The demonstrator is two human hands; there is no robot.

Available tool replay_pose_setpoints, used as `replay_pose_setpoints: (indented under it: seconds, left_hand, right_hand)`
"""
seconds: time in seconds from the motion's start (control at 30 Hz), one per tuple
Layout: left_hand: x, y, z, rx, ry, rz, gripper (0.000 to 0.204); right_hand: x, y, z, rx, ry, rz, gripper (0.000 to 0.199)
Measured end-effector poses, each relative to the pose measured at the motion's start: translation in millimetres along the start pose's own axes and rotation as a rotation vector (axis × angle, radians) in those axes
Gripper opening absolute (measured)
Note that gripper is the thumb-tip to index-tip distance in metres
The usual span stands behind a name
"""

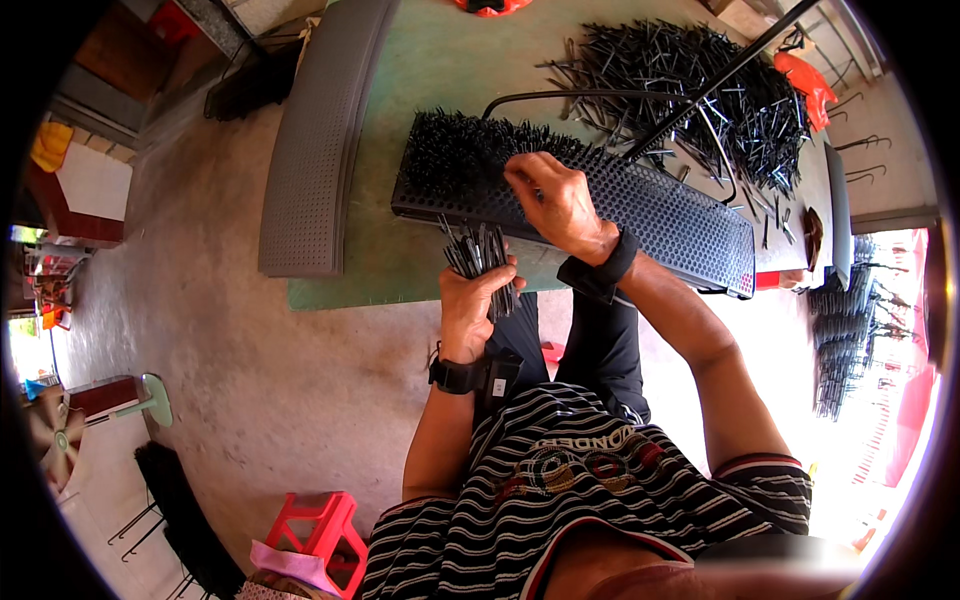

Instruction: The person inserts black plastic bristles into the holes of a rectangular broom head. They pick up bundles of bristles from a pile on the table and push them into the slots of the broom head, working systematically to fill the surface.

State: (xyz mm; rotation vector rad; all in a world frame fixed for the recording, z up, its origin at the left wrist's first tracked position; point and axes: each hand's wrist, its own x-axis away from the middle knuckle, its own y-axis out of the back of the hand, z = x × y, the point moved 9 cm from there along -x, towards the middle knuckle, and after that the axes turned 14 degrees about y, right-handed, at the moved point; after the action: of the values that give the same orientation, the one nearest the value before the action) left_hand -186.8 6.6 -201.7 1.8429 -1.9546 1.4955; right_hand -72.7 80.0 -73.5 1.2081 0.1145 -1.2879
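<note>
My left hand (466, 308) is closed round a bundle of thin black sticks (480, 252), held upright just below the near edge of a black perforated panel (672, 222). The panel lies along the table's near side, its left part thick with black sticks (448, 158) standing in the holes. Over the edge of that filled part, my right hand (562, 205) has its fingers pinched together. Whatever sits between those fingertips is hidden against the dark sticks. Bare holes show to the right of my right hand.
A large loose pile of black sticks (690, 85) spreads over the far right of the green table (420, 65). Grey perforated sheets (318, 150) stack at the left. A bent black rod (590, 94) arches behind the panel. A red stool (318, 530) stands at lower left.
</note>
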Motion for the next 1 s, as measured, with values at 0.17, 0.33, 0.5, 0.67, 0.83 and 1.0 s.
replay_pose_setpoints:
  seconds: [0.17,0.33,0.5,0.67,0.83,1.0]
  left_hand:
    - [2.4,-0.5,-1.8,-0.039,-0.005,-0.026,0.02]
    - [1.3,-2.6,1.2,-0.086,0.042,-0.016,0.019]
    - [-0.7,-13.1,7.6,-0.148,0.086,0.045,0.019]
    - [-3.5,-4.1,13.9,-0.159,0.087,0.038,0.016]
    - [-0.9,-1.0,10.9,-0.157,0.072,0.008,0.015]
    - [-2.5,0.1,9.0,-0.149,0.048,0.007,0.016]
  right_hand:
    - [-6.6,-8.8,9.2,0.257,0.17,0.158,0.011]
    - [7.3,-16.2,4.1,-0.117,-0.274,0.329,0.018]
    - [28.1,-21.5,-23.8,-0.476,-0.484,0.118,0.013]
    - [26.5,2.9,-37.2,-0.765,-0.68,-0.236,0.017]
    - [10.9,16.8,-22.1,-0.466,-0.438,-0.289,0.014]
    - [11.2,8.9,-21.9,-0.36,-0.323,-0.26,0.013]
